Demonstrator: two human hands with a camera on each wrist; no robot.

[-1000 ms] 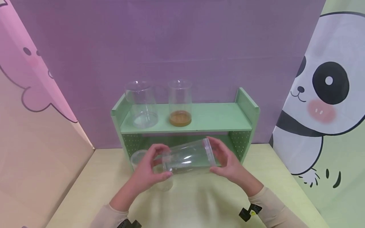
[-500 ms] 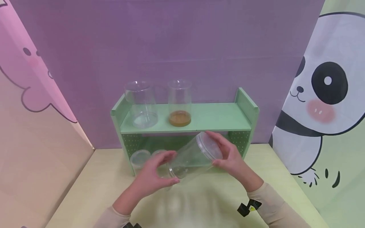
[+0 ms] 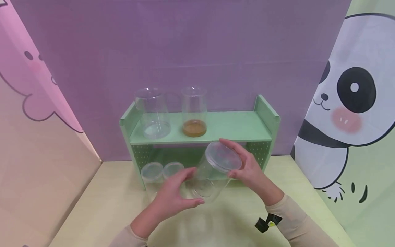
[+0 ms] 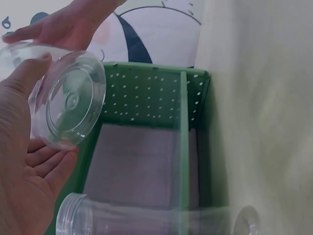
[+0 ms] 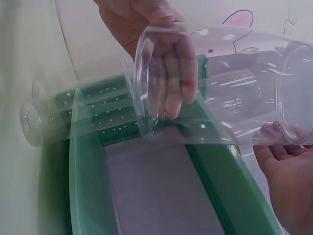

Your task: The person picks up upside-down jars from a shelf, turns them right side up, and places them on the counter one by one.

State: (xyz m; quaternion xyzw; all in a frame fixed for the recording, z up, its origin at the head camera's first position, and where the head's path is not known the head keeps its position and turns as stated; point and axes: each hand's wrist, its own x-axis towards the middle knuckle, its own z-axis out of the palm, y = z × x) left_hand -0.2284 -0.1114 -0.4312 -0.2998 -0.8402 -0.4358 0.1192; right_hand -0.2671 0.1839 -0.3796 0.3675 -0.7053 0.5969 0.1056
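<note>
A clear plastic jar [image 3: 213, 175] with a lid is held tilted between both hands in front of the green shelf. In the head view its lid [image 3: 224, 157] is up at the right, its base down at the left. My right hand [image 3: 248, 169] grips the lid end, thumb on the near side. At the base, my left hand [image 3: 172, 197] holds the jar between thumb and fingers; the left wrist view shows the round jar base [image 4: 73, 100] close by. Behind the left hand stand two lidded clear jars [image 3: 152, 173], partly hidden by it.
The green two-tier shelf [image 3: 234, 125] stands on a pale table [image 3: 108, 192]. On its top tier are a wide clear jar [image 3: 155, 115] and a narrower clear container [image 3: 195, 106] with a brown bottom. A purple backdrop [image 3: 197, 44] hangs behind.
The jar has turned from nearly level to a steeper tilt, its lid end rising and its base dropping. My left hand has moved right and slightly down, uncovering the second jar's lid.
</note>
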